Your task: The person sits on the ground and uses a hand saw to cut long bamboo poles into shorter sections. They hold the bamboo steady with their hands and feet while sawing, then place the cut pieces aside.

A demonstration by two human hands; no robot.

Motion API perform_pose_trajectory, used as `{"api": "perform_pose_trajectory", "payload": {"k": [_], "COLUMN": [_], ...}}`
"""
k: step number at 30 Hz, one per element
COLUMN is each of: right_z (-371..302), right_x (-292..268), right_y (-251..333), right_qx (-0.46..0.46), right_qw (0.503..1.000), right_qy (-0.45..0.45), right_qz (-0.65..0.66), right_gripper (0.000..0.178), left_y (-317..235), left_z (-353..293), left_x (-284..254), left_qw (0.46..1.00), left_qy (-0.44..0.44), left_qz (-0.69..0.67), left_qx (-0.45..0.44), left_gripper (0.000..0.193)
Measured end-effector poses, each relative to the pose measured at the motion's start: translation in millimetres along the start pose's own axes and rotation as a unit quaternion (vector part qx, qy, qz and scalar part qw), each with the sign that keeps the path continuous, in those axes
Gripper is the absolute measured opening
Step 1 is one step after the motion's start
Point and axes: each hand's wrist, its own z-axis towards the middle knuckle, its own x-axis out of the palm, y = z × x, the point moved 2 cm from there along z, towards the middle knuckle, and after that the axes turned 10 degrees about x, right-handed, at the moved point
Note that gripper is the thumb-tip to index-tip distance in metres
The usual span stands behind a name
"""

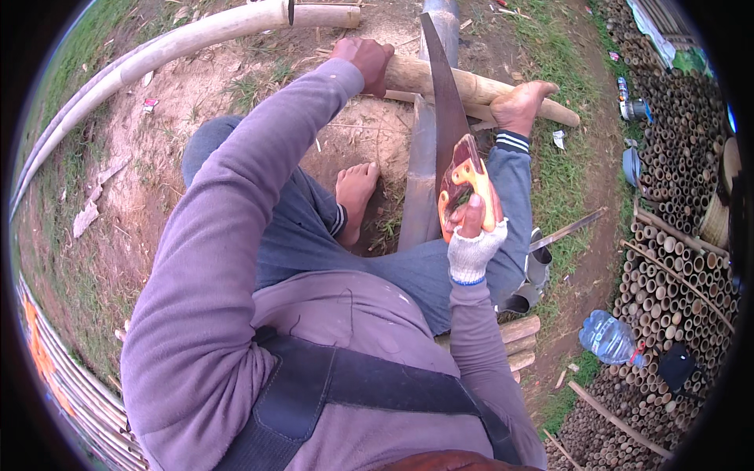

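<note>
In my right hand [474, 242], which wears a white fingerless glove, is the orange-and-brown handle of a hand saw [448, 118]. Its long dark blade points away from me and crosses over a bamboo pole [479, 88]. Whether the teeth touch the pole cannot be made out. My bare left hand [367, 61] grips the pole at its left end, left of the blade. My right foot [522, 106] presses on the pole near its right end. Beneath the pole runs a grey pipe-like support [421, 169], pointing away from me.
Long curved bamboo poles [196, 27] lie at the far left. Stacked cut bamboo pieces [667, 267] fill the right side, with a clear plastic bottle [611, 337] beside them. My left foot [356, 196] rests on the dirt. More poles [71, 385] lie at the lower left.
</note>
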Motion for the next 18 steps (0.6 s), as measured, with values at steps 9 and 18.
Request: {"api": "perform_pose_trajectory", "payload": {"k": [9, 18], "right_z": [8.3, 45.0], "right_x": [2.0, 22.7], "right_y": [-5.3, -10.0], "right_qx": [-0.003, -0.049], "right_qw": [1.000, 0.998], "right_qy": [-0.027, -0.036], "right_qz": [0.011, -0.026], "right_gripper": [0.037, 0.035], "left_y": [7.1, -1.7], "left_z": [-3.1, 2.1], "left_x": [-3.6, -3.7], "left_qw": [1.000, 1.000], "left_qy": [-0.011, -0.001], "left_qz": [-0.017, -0.007], "left_qx": [-0.006, 0.002], "left_gripper": [0.067, 0.073]}}
